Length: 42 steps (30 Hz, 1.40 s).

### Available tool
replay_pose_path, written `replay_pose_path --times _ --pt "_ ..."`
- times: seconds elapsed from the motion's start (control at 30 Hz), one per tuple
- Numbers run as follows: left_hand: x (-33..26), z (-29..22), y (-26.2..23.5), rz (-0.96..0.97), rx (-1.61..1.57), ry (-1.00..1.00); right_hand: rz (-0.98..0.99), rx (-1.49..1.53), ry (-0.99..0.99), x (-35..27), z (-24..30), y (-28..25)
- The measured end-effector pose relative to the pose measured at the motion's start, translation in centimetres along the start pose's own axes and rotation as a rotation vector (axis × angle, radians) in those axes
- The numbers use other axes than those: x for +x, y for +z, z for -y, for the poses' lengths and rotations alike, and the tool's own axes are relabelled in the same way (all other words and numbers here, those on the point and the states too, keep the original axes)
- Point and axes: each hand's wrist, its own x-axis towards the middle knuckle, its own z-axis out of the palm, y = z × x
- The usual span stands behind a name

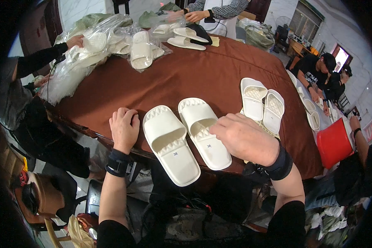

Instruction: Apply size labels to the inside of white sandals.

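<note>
Two cream slippers with quilted insoles lie side by side before me, heels toward me. The left slipper [171, 144] reaches past the table's near edge; the right slipper [211, 149] is partly covered by my right hand [246, 136]. That hand is closed, its fingertips at the strap opening of the right slipper, and its palm side is hidden. Just left of the pair, my left hand [125, 129] rests on the cloth with fingers curled in and nothing visible in them. Both my wrists wear black bands.
Another cream pair [262, 103] lies to the right on the brown tablecloth [153, 82]. Bagged slippers [141, 51] and a loose pair [187, 39] are at the far side. Co-workers stand left and across; others sit right, near a red bucket [335, 142].
</note>
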Motion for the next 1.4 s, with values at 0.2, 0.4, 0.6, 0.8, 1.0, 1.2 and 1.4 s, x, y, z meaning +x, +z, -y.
replay_pose_path --times 0.2,0.4,0.6,0.8,1.0,1.2,1.4 --pt "0.1 0.0 -0.4 0.007 0.015 -0.002 0.049 0.045 -0.03 1.8 1.2 1.1" --pt "-0.3 -0.4 0.0 -0.001 0.005 0.014 0.096 0.036 -0.031 3.6 0.5 5.8" --pt "-0.9 0.0 -0.6 -0.023 0.013 -0.004 0.228 0.1 0.003 5.1 1.8 5.7" --pt "-0.4 -0.2 0.4 -0.05 -0.019 0.024 -0.07 -0.037 -0.108 3.3 1.7 3.1" --pt "0.2 -0.4 -0.2 0.002 -0.014 -0.014 0.0 -0.069 -0.039 1.4 1.2 -1.1" --pt "-0.6 0.8 -0.2 -0.044 0.016 0.001 0.05 -0.14 0.038 -2.0 -2.1 -3.7" --pt "-0.6 -0.6 -0.1 -0.018 0.003 0.03 -0.139 0.003 0.549 -9.2 -10.4 -5.3"
